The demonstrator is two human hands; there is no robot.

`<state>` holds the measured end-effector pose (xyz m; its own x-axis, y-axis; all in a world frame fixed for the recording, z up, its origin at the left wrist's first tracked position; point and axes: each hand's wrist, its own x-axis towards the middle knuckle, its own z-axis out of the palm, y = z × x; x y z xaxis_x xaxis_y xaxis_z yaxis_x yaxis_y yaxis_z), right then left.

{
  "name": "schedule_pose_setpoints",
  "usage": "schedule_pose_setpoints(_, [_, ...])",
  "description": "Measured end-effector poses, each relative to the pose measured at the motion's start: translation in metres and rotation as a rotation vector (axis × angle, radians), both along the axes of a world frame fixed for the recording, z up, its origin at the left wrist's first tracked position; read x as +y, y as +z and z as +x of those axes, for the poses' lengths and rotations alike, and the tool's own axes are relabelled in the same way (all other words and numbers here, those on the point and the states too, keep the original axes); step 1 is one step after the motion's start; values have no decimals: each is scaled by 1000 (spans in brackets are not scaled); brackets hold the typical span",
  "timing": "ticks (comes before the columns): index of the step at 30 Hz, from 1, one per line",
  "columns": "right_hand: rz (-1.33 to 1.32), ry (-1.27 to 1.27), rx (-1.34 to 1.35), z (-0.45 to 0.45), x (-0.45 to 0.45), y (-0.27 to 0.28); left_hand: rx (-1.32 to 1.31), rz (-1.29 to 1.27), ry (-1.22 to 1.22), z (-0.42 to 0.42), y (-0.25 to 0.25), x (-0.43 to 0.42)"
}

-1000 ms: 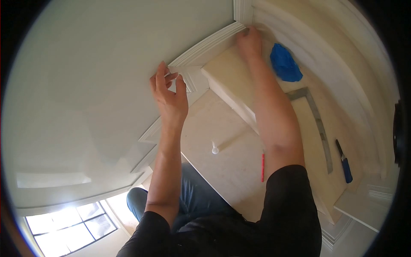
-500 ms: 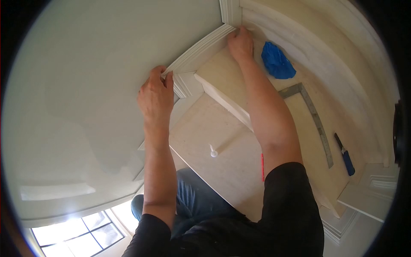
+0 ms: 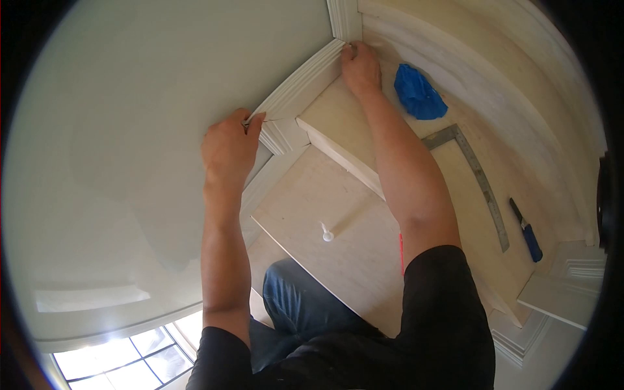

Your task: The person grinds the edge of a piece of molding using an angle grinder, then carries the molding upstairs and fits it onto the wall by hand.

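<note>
A short length of white skirting board [image 3: 302,81] with a moulded upper edge stands against the wall above a stair tread. My left hand [image 3: 229,144] pinches its near upper end between thumb and fingers. At the far end, by the inside corner, my right hand [image 3: 361,68] has its fingers curled against the board. Below my left hand, another moulded skirting piece [image 3: 278,135] meets the first at an angle, with a thin dark joint line showing between them. A vertical piece of moulding [image 3: 344,19] rises beyond the far end.
Right of my right arm lie a crumpled blue cloth or plastic [image 3: 419,92], a metal square [image 3: 480,175] and a blue-handled utility knife [image 3: 528,234]. A small white nozzle-like piece [image 3: 327,234] stands on the lower tread [image 3: 292,195]. A red pencil-like stick [image 3: 402,253] is partly hidden by my arm.
My left hand has shifted slightly left and down along the board's near end, uncovering more of the joint. My right hand stays at the far end. The view has shifted slightly.
</note>
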<state>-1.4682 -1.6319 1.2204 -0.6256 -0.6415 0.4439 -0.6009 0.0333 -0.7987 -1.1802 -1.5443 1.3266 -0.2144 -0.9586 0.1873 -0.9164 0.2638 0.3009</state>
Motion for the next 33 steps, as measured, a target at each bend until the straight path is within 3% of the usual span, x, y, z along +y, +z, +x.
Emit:
schedule_pose_setpoints(11, [98, -50, 66, 18, -2, 0, 15, -325, -49, 5, -34, -10])
schedule_pose_setpoints(13, [162, -124, 155, 27, 0, 1, 39, -332, -39, 4, -36, -9])
schedule_pose_setpoints(25, [195, -63, 84, 37, 18, 14, 134, -467, -15, 4, -54, -10])
schedule_pose_setpoints(33, [-189, -151, 267, 40, 9, 5, 119, -494, -1, 5, -57, -11])
